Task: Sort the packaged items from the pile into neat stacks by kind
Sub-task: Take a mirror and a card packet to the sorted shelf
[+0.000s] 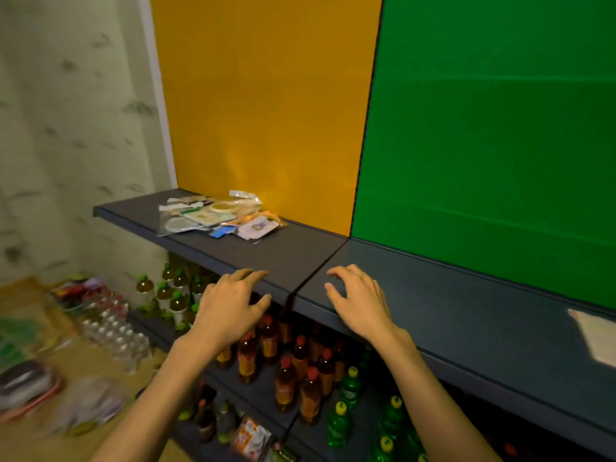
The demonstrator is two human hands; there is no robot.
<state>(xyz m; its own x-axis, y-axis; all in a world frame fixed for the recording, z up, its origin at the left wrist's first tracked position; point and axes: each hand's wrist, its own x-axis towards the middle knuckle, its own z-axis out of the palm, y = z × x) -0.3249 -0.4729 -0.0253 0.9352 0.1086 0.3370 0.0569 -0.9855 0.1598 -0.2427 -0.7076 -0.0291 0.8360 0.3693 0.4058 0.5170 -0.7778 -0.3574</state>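
Nearest the lens, two bare forearms reach up and forward, ending in the left hand (231,306) and the right hand (358,300), both with fingers loosely spread and curled, holding nothing; the left hovers at the front edge of the shelf (300,258) and the right sits over its top surface, though contact cannot be made out. Beyond them, well apart from both hands, the pile of packaged items (216,216) lies on the left section of the same shelf, close to the orange back panel (266,95). It looks like flat, clear plastic sleeves and small cards overlapping loosely. Such packets are probably light, thin and slippery, liable to slide off one another, so pinching each by a free edge or corner seems the safest hold. No sorted stacks show yet. Bottles (286,371) crowd the lower shelves.
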